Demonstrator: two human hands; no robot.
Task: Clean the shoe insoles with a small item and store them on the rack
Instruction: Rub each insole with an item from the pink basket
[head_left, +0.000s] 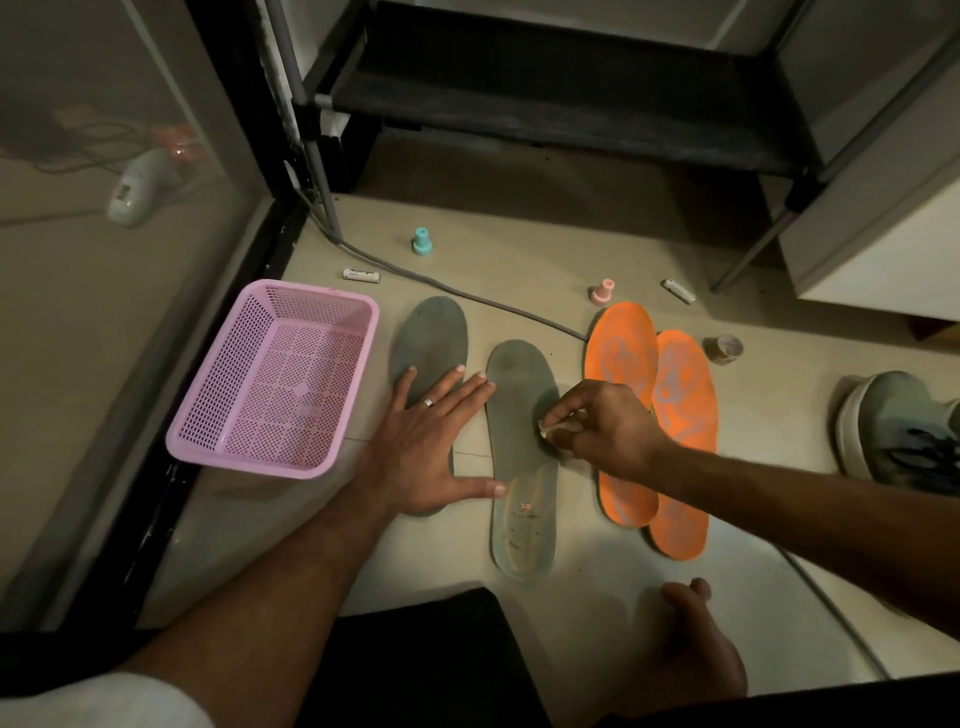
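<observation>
Two grey insoles lie side by side on the floor. My left hand (434, 439) rests flat with spread fingers on the left grey insole (434, 338), its fingertips reaching the edge of the middle grey insole (519, 467). My right hand (605, 423) pinches a small pale cloth (557, 427) against the middle insole's right edge. Two orange insoles (670, 395) overlap each other just to the right, partly under my right wrist. The black shoe rack (545, 93) stands at the back, its lowest shelf bare.
A pink perforated basket (275, 379) sits left of the insoles. A grey cable (457, 288) runs across the floor behind them. A teal stopper (422, 241), a pink stopper (602, 291), two small tubes, a tape roll (723, 348) and a shoe (904, 431) lie around. My bare foot (685, 644) is near.
</observation>
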